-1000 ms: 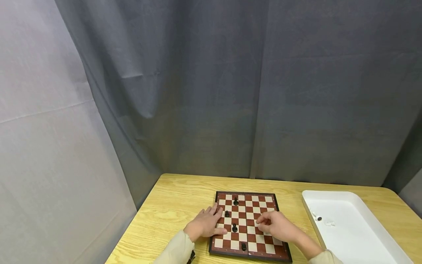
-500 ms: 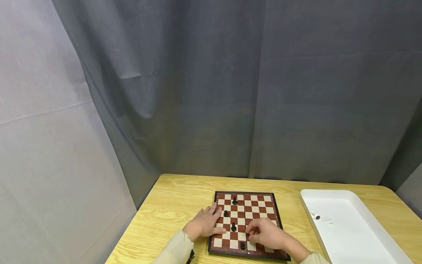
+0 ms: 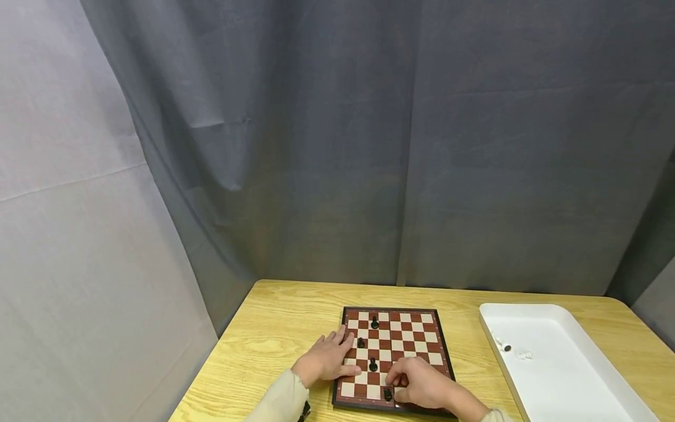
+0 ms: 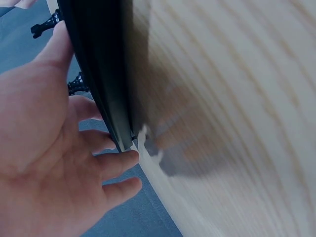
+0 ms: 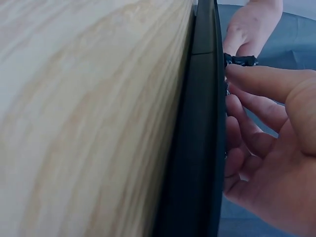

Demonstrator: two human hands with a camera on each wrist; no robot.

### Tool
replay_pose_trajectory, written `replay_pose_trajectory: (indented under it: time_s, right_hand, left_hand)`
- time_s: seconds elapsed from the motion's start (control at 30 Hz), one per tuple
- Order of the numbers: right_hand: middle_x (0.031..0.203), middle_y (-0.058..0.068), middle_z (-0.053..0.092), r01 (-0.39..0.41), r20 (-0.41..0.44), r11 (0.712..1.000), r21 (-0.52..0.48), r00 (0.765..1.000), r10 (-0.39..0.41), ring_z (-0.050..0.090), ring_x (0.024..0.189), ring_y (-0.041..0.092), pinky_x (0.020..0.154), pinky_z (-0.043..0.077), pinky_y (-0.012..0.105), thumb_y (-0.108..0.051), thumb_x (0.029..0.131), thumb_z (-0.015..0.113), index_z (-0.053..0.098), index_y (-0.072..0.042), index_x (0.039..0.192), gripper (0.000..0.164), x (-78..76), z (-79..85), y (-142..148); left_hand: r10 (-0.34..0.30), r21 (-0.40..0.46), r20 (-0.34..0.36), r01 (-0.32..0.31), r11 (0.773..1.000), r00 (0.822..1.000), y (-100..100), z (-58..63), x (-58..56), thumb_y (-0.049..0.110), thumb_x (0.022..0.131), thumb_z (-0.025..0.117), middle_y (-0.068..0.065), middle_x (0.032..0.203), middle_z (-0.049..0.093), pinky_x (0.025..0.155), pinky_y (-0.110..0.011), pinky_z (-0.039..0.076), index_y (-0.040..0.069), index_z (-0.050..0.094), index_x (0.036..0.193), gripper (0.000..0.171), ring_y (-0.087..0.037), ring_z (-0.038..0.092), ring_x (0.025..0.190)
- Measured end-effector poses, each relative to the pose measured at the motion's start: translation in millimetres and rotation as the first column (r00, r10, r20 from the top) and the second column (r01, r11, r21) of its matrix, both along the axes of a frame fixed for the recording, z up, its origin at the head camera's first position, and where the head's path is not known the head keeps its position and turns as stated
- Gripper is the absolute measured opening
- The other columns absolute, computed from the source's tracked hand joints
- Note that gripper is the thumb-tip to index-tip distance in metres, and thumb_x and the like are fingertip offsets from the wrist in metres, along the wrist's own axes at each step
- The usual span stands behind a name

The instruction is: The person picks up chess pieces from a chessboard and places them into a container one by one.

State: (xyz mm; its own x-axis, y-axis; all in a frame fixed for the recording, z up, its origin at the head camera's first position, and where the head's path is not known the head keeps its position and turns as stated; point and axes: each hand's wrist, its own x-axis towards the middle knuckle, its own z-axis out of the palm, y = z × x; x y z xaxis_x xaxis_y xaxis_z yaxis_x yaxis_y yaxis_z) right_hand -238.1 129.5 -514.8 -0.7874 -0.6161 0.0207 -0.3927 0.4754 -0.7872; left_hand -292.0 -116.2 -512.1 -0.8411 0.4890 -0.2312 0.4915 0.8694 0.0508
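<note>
My left hand rests on the left edge of a red and white chessboard, its fingers spread. Several black chess pieces stand on the board's left half. One black chess piece is right of my left thumb, and another is by the fingertips. My right hand is low over the front of the board, thumb and forefinger apart beside a black chess piece near the front edge. In the right wrist view that chess piece is close to the thumb; whether they touch is unclear.
A white tray stands to the right, with a few small black and white pieces near its left side. The wooden table extends around the board. Grey curtains hang behind and at the left.
My right hand has moved left and toward the board's front edge, reaching the black chess piece there. The left hand has stayed on the board's left edge.
</note>
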Motion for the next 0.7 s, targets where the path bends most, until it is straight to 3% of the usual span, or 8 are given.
replay_pose_trajectory:
  time_s: [0.7]
  right_hand:
    - [0.086,-0.011,0.058,-0.033,-0.030,0.999,0.012,0.999,0.034,0.052,0.073,0.007,0.061,0.045,0.023,-0.013,0.081,0.074,0.074,-0.016,0.092,0.012,3.0,-2.3,-3.5]
  left_hand:
    - [0.007,0.004,0.016,-0.007,1.000,1.000,-0.2,0.6,-0.9,0.068,0.086,0.042,-0.012,0.156,0.016,0.109,-0.048,0.026,0.017,0.027,0.151,0.084,-0.031,0.028,0.137]
